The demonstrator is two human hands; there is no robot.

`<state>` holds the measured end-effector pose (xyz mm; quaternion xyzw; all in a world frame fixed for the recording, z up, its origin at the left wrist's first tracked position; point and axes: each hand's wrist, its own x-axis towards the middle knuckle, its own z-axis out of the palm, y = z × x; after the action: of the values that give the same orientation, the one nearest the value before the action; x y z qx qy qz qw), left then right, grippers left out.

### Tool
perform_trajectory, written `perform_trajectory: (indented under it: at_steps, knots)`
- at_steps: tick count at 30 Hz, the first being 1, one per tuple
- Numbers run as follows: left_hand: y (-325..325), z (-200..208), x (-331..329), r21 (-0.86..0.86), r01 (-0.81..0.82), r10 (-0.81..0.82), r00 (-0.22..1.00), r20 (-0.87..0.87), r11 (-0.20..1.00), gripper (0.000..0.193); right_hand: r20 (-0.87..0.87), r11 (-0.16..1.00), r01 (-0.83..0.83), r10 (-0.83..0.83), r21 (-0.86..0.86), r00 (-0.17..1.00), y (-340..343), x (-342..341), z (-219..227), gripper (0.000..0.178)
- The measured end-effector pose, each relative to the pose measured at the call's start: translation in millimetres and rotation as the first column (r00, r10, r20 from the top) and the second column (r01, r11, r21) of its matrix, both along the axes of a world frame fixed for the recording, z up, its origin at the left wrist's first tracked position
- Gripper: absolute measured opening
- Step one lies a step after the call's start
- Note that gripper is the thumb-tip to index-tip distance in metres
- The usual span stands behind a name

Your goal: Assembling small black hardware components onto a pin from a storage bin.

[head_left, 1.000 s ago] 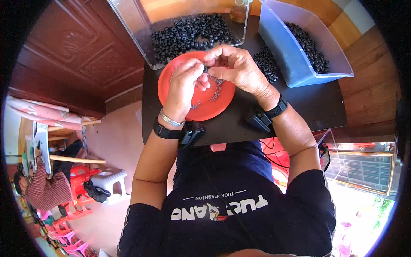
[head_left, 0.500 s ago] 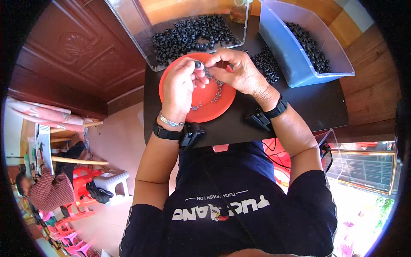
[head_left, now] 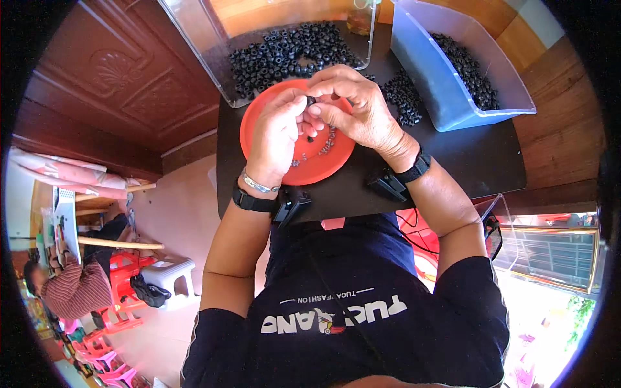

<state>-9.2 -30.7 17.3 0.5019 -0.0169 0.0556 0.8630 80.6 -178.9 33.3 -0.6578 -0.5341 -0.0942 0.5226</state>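
Observation:
Both hands meet above a round orange-red dish (head_left: 323, 169). Between my left hand's (head_left: 277, 126) thumb and index finger sits a small black round cap-like part (head_left: 311, 101). My right hand (head_left: 362, 110) pinches at the same part from the other side, thumb and fingertips against it; whether it has a second small piece there is hidden. Small silvery metal pieces (head_left: 326, 143) lie in a curved line in the dish. Below my left fingers a small dark piece (head_left: 310, 139) shows against the dish.
A clear bin (head_left: 242, 100) of many black round hollow parts (head_left: 291, 55) stands behind the dish. Smaller black parts (head_left: 404, 97) are heaped beside a bluish translucent bin (head_left: 446, 107), all on a dark table (head_left: 466, 161). A person (head_left: 77, 288) sits far left near stools (head_left: 171, 278).
My right hand has closed in on the black part in my left fingers, which has shifted slightly right. The small dark piece now shows in the dish below.

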Motion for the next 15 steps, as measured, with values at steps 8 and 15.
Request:
perform_trajectory:
  at_steps: [8,15]
  knots:
    - [6,-2,1,0.012,-0.041,0.041,0.999,0.02,0.999,0.021,-0.036,0.997,-0.019,0.016,-0.08,0.999,-4,4,-1,0.018]
    - [15,-4,2,-0.054,-0.145,0.148,0.988,0.036,0.988,0.025,0.063,0.887,-0.085,0.127,-0.453,0.99,-3,1,-8,0.015]
